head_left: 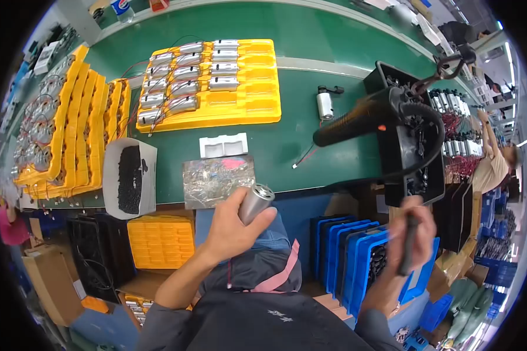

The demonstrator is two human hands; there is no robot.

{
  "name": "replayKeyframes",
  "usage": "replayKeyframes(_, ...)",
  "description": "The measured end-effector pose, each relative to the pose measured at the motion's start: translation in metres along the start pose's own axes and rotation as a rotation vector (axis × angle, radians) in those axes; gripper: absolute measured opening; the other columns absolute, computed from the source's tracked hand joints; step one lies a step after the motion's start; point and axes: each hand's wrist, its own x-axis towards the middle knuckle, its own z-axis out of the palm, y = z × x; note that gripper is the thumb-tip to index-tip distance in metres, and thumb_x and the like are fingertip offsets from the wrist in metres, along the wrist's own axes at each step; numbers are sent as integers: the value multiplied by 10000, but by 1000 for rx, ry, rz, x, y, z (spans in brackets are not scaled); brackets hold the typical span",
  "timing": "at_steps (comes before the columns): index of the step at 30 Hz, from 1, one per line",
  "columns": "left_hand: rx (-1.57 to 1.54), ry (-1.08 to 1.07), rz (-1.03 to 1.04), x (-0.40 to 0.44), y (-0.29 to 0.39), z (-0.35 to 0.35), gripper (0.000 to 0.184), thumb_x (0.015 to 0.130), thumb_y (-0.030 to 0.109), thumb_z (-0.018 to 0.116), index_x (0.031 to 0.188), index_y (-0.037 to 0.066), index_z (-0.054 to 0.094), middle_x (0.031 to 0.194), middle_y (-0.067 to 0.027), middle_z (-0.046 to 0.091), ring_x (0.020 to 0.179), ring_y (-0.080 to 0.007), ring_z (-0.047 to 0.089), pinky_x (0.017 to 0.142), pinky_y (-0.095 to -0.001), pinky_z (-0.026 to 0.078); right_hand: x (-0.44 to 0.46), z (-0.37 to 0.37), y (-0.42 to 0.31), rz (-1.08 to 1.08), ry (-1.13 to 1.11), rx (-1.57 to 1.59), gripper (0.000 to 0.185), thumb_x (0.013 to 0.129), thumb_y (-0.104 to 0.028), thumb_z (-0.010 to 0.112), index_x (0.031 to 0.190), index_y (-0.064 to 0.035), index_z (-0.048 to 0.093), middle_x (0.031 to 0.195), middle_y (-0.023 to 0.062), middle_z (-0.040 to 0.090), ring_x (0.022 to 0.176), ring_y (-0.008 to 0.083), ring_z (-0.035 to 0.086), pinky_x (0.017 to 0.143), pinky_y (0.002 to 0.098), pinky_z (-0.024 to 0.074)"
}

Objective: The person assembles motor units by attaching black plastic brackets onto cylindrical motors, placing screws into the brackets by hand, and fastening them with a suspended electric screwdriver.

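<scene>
My left hand (pixel 234 228) is wrapped round a silver cylindrical motor (pixel 256 203), its round end facing up, near the table's front edge. At the right, my right hand (pixel 413 234) grips a small black part (pixel 408 245), blurred by motion, below the black bin (pixel 424 175). Behind my left hand lies a shiny, creased flat pad (pixel 216 180), with a white two-slot holder (pixel 223 145) at its back edge. Another motor (pixel 325 105) with a black part at its top and a wire stands on the green table. A black electric screwdriver (pixel 357 121) hangs over the table's right side.
A yellow tray (pixel 260 79) holds several wired motors. Stacked yellow trays (pixel 70 128) stand at the left, beside a white box (pixel 148 175) of small black pieces. Blue crates (pixel 357 245) are below the table. At the far right a person (pixel 492 164) reaches toward more motors.
</scene>
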Motion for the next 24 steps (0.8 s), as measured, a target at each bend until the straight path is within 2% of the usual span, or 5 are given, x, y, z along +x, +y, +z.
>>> replayKeyframes(3,15,-22,11,-3,1,-2,356,773,231,736,967,-26,582,741,-144,618,639,-175,568,602,-319,461,-9,74,33,368,-19,340,558,869,-396,595,1107,108,589,1037,192,519,704,212,558,586,351,492)
replayKeyframes(6,125,3,35,-12,7,-8,369,762,221,747,981,-26,583,761,-163,640,649,-220,625,599,-330,484,0,107,70,397,-196,268,268,915,-39,557,1152,81,588,1091,151,550,790,192,592,668,296,471)
replayKeyframes(12,165,-35,114,-24,12,-22,388,749,235,761,975,-24,580,785,-191,653,687,-309,669,607,-363,510,16,129,95,242,-286,160,369,899,-193,633,1177,47,594,1097,178,635,879,202,626,789,307,504)
replayKeyframes(18,167,-115,32,-22,11,-26,392,762,265,747,955,-32,579,744,-195,639,655,-323,653,589,-374,492,21,126,96,159,-421,-93,285,890,-83,599,1163,-3,611,1128,125,656,1049,216,621,908,315,470)
replayKeyframes(24,108,-223,-130,-17,13,-35,388,774,283,729,925,-38,571,703,-202,628,638,-343,647,583,-386,482,22,134,100,77,-353,-214,338,916,-270,594,1060,30,653,976,134,680,810,173,635,732,272,511)
